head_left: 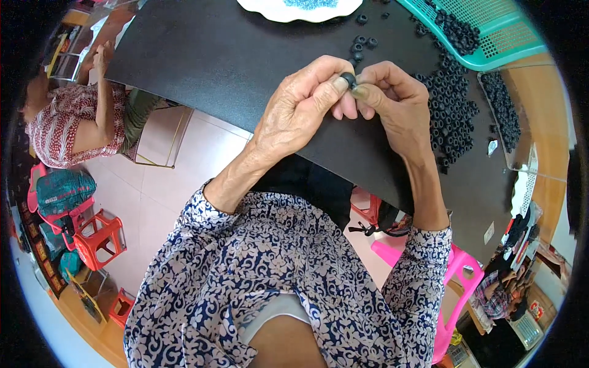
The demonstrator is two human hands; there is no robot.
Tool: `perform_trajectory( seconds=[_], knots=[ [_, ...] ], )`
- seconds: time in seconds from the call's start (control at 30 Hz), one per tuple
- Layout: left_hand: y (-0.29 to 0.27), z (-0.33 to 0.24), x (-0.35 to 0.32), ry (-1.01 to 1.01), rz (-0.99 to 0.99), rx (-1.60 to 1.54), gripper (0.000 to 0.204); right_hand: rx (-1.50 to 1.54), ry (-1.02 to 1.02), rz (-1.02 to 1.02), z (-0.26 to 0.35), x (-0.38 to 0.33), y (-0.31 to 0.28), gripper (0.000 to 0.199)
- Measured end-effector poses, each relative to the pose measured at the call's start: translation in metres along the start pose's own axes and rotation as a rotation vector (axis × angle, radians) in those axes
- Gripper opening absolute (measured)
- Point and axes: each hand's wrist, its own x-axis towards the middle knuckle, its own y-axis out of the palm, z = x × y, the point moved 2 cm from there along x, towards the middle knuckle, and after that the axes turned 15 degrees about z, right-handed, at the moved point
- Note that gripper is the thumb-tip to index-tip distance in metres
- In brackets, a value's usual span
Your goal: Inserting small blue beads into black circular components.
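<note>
Both hands meet above the dark table (202, 55). Between my left thumb and forefinger is a small black ring-shaped part (348, 79), pinched by my left hand (305, 101). My right hand (396, 101) touches the same part from the other side, thumb and forefinger pressed together; whether it holds something small of its own is hidden. Several like parts lie loose just beyond my fingertips. A large spread of black ring-shaped parts (451, 116) covers the table right of my right hand.
A green plastic basket (488, 61) with more black parts stands at the far right. Beside it lies a tray of black parts (502, 107). A white scalloped plate (264, 11) holds small blue bits at the far edge. Another person (80, 126) sits at the left.
</note>
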Motion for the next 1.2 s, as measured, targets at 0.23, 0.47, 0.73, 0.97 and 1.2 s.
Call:
perform_trajectory(
  seconds=[0.23, 0.47, 0.73, 0.97, 1.2],
  knots=[
    [-0.001, -0.003, -0.001, -0.072, 0.059, -0.19, 0.024, 0.03, -0.019, 0.077, 0.004, -0.001, -0.002, 0.016],
    [-0.001, -0.008, 0.001, -0.104, 0.095, -0.099, 0.023, -0.005, -0.027, 0.085, 0.005, -0.002, -0.004, 0.015],
    [0.001, -0.005, 0.002, -0.035, 0.077, -0.003, 0.023, -0.003, -0.09, 0.104, 0.003, -0.001, -0.003, 0.011],
    [0.005, -0.001, 0.0, -0.032, 0.057, 0.046, 0.022, -0.035, -0.094, 0.116, 0.004, 0.001, -0.004, 0.011],
    [0.003, 0.003, -0.002, -0.105, -0.012, -0.356, 0.029, -0.081, -0.075, 0.056, 0.004, 0.003, 0.0, 0.019]
  ],
)
